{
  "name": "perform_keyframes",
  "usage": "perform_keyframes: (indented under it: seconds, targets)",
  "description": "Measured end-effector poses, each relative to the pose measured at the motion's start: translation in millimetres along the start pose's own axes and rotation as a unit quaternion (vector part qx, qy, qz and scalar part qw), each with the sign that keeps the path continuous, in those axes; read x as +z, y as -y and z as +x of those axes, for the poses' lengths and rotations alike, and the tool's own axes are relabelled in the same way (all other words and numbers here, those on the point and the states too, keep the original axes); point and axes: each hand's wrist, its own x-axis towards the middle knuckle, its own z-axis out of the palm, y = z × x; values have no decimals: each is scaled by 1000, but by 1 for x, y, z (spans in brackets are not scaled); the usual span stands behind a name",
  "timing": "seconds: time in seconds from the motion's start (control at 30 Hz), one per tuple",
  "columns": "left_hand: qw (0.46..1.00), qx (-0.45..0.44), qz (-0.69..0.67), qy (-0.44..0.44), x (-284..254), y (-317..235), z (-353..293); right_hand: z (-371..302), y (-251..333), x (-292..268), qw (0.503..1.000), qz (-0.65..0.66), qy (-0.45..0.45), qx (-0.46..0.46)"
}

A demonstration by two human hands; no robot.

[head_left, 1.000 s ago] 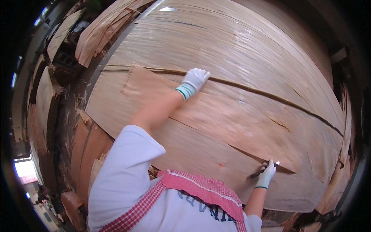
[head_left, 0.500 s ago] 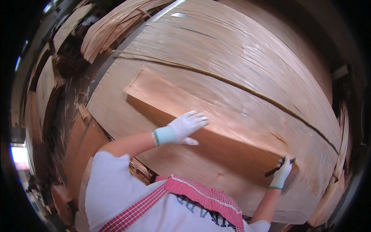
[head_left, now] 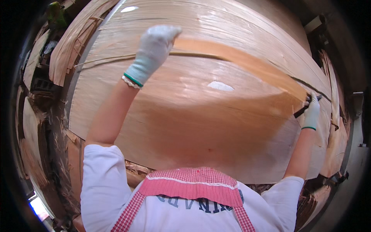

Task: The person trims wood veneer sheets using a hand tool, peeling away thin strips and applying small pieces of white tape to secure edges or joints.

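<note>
Both hands wear white gloves with green-edged cuffs. A long, narrow wood veneer strip (head_left: 251,65) is raised over the large veneer sheet (head_left: 162,89), casting a broad shadow on it. My left hand (head_left: 154,44), far forward, is closed at the strip's left end; the fingertips are partly hidden and blurred. At the strip's right end my right hand (head_left: 312,110) is closed on it and also on a slim black tool (head_left: 299,112), whose kind I cannot make out. A dark gap (head_left: 197,55) crosses the sheet, partly behind the strip.
Stacked veneer pieces (head_left: 73,42) lie beyond the sheet's left edge, with scraps (head_left: 58,135) on the floor below. More veneer pieces (head_left: 336,150) stand along the right side. A pale oval patch (head_left: 221,86) shows on the sheet.
My left hand has gone from open over the strip to closed at its left end, farther forward. My right hand has moved forward too, and the strip has been lifted and carried away from me.
</note>
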Motion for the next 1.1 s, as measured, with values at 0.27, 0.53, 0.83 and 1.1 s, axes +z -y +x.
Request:
perform_keyframes:
  seconds: [0.27,0.53,0.83,1.1]
  targets:
    - [996,11,23,87,57,-48,-40,-88,-51,-79,988,-113,-100,6]
    - [982,-15,-77,175,193,-185,-104,-61,-108,-227,973,-146,-177,31]
    - [952,-61,-218,208,222,-232,-123,-192,-86,94,924,-268,256,91]
    - [982,-182,10,47,196,-50,-132,-207,-151,166,722,-575,285,-258]
